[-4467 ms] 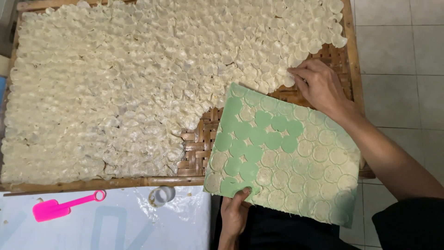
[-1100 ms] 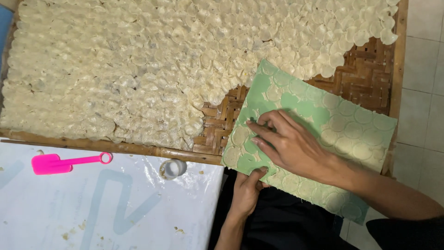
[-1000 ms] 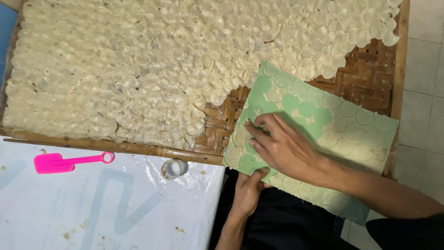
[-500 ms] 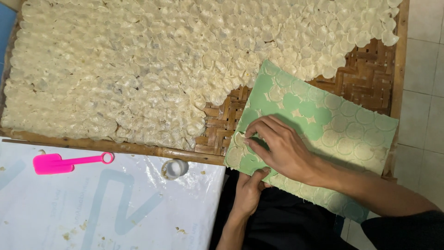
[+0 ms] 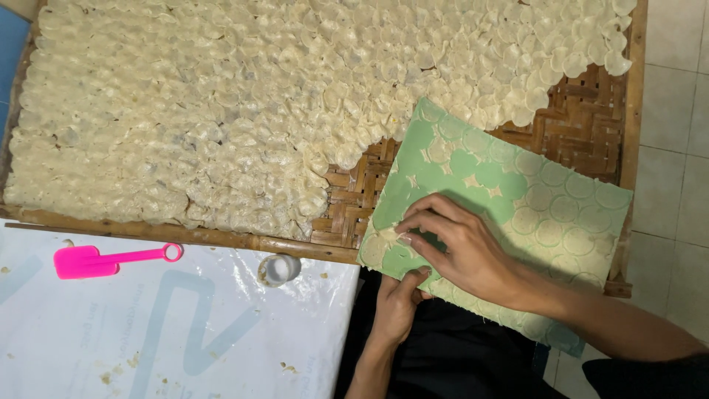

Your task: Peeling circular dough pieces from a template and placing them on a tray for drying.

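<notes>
Two hands: left hand (image 5: 399,307), right hand (image 5: 461,247). One green board (image 5: 517,192), one woven tray (image 5: 583,111), one pink scoop (image 5: 103,260), one small cup (image 5: 279,269). Discs too many to count.

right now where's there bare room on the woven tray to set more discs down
Bare weave shows only at the woven tray's right end, between the pale disc layer, the green sheet and the rim, plus a strip left of the sheet. Elsewhere discs crowd it.
</notes>
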